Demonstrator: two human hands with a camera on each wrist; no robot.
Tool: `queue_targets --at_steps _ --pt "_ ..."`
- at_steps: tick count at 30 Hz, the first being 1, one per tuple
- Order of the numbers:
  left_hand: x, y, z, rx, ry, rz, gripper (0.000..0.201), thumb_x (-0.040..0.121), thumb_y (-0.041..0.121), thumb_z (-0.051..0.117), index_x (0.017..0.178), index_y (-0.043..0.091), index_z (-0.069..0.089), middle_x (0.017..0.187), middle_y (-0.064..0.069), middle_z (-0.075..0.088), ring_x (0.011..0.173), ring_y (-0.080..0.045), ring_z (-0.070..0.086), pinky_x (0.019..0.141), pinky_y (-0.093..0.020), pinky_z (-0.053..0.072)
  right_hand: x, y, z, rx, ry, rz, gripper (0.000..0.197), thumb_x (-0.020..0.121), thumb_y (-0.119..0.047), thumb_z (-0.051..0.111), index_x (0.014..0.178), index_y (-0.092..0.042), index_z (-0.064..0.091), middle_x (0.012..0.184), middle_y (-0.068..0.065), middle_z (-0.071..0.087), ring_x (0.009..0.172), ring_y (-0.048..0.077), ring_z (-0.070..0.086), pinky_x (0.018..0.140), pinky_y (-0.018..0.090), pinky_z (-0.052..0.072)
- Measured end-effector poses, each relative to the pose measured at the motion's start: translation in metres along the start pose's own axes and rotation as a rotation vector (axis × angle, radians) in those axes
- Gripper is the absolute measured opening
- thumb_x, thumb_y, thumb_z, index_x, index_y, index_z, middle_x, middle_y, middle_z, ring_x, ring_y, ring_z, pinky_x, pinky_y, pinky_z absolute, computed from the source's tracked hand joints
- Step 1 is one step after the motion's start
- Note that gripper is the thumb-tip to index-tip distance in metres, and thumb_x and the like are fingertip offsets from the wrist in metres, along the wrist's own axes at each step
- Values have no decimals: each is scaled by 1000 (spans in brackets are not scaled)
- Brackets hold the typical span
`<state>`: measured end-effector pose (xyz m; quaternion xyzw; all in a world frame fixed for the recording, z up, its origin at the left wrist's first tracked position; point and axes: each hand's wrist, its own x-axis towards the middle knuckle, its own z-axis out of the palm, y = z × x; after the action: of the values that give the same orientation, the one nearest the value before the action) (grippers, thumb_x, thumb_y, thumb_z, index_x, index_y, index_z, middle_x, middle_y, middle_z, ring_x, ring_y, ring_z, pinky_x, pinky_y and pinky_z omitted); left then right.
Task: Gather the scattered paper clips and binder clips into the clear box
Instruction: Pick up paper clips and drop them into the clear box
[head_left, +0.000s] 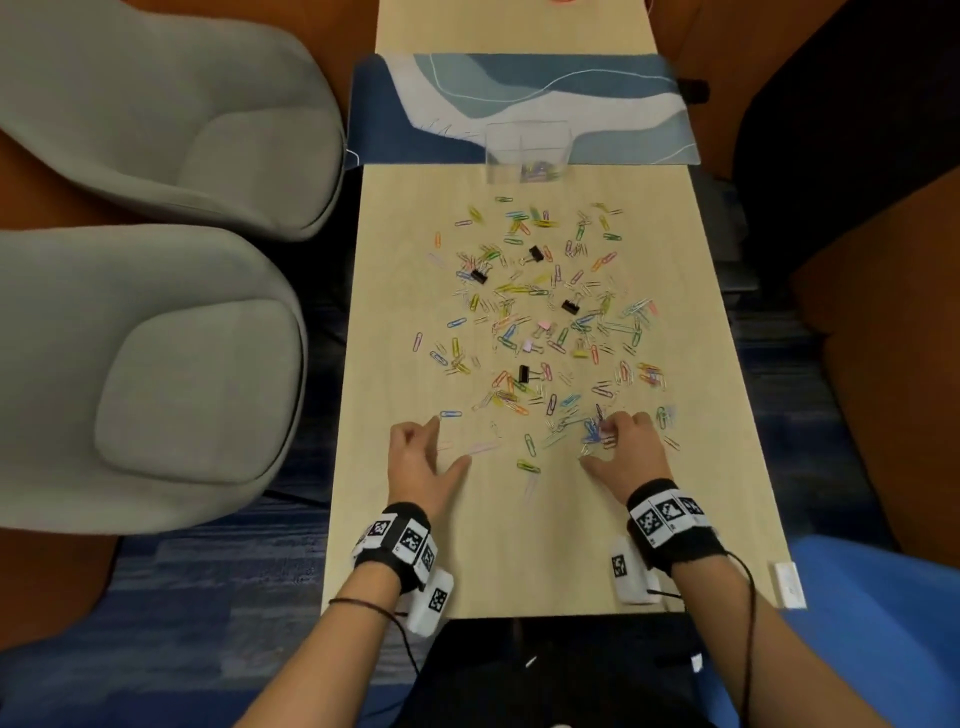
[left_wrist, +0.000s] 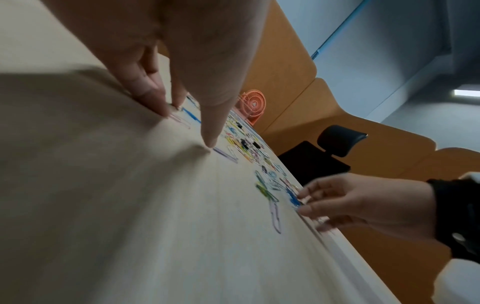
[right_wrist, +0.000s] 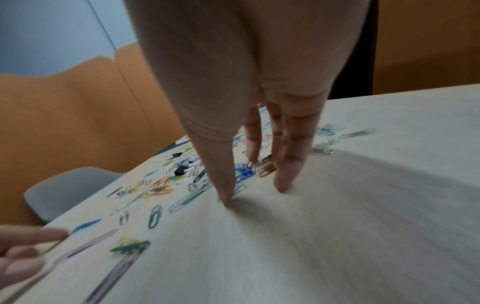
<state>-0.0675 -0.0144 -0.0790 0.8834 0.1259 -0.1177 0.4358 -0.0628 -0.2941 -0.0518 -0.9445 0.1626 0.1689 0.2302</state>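
Colored paper clips (head_left: 540, 312) lie scattered across the middle of the wooden table (head_left: 519, 545), with several black binder clips (head_left: 525, 373) and pink ones (head_left: 544, 326) among them. The clear box (head_left: 501, 156) stands at the far end with a few clips inside. My left hand (head_left: 449, 441) (left_wrist: 188, 129) rests its straight fingertips on the table beside a blue clip (head_left: 450, 414) and a pink clip (head_left: 483, 448). My right hand (head_left: 597, 444) (right_wrist: 255, 191) has thumb and fingers spread around a small heap of blue clips (right_wrist: 242, 170), fingertips touching it.
A blue and white desk mat (head_left: 571, 98) lies under and behind the box. Two grey chairs (head_left: 156, 130) stand left of the table. An orange fan (left_wrist: 253, 105) sits at the far end. A small white object (head_left: 789, 584) hangs at the table's near right edge.
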Motion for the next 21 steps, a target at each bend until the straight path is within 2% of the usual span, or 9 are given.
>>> queue_targets --at_steps 2,4,7,9,11,13,15,18,21 --pt "3 7 10 -10 -37 63 74 72 29 83 137 14 52 117 0 40 101 -13 52 98 -34 50 2 -5 5 12 12 -48 44 70 -25 80 108 -14 60 107 6 50 93 21 55 84 24 42" --pt "7 13 19 -18 -97 115 85 69 32 85 143 18 45 121 1 39 110 -13 50 104 -33 45 3 -8 8 24 39 -62 42 69 -23 79 105 -14 60 102 5 52 94 23 56 85 26 44" --pt "12 22 28 75 -174 189 113 63 48 86 153 28 22 131 2 30 124 -14 36 111 -27 31 2 -13 13 -51 80 -105 50 74 -22 77 118 -14 57 110 8 53 101 25 53 90 32 46" --pt "13 27 34 209 -169 232 122 62 55 84 155 30 9 142 -3 22 128 -17 27 111 -28 28 2 -17 15 -114 98 -142 47 81 -16 71 126 -13 57 113 11 53 101 28 53 89 35 47" --pt "15 31 38 323 -133 272 112 68 56 80 154 30 13 147 -7 19 130 -23 26 112 -34 32 5 -19 16 -116 124 -185 32 84 -6 66 116 -8 65 105 13 56 92 31 55 80 37 51" --pt "17 33 40 430 -134 302 94 76 53 75 152 29 26 146 -8 24 127 -27 31 110 -38 37 8 -18 16 -135 122 -199 18 86 -3 62 102 -5 71 97 13 57 83 30 56 73 36 53" --pt "18 34 41 476 -142 346 78 81 48 72 148 26 38 143 -9 32 122 -27 35 106 -38 39 10 -19 15 -153 107 -216 15 88 -3 60 96 -4 72 93 12 58 79 28 57 69 36 54" --pt "20 37 41 417 -128 405 53 87 31 70 135 15 56 131 -10 47 115 -27 42 100 -37 43 12 -24 11 -180 68 -252 17 88 -1 56 94 -5 72 89 10 60 75 27 58 65 33 52" --pt "24 39 41 352 -68 456 24 89 13 67 112 7 71 107 -10 59 96 -27 54 85 -39 51 15 -28 6 -145 37 -231 19 86 1 52 87 -6 69 86 9 61 73 26 58 63 30 48"
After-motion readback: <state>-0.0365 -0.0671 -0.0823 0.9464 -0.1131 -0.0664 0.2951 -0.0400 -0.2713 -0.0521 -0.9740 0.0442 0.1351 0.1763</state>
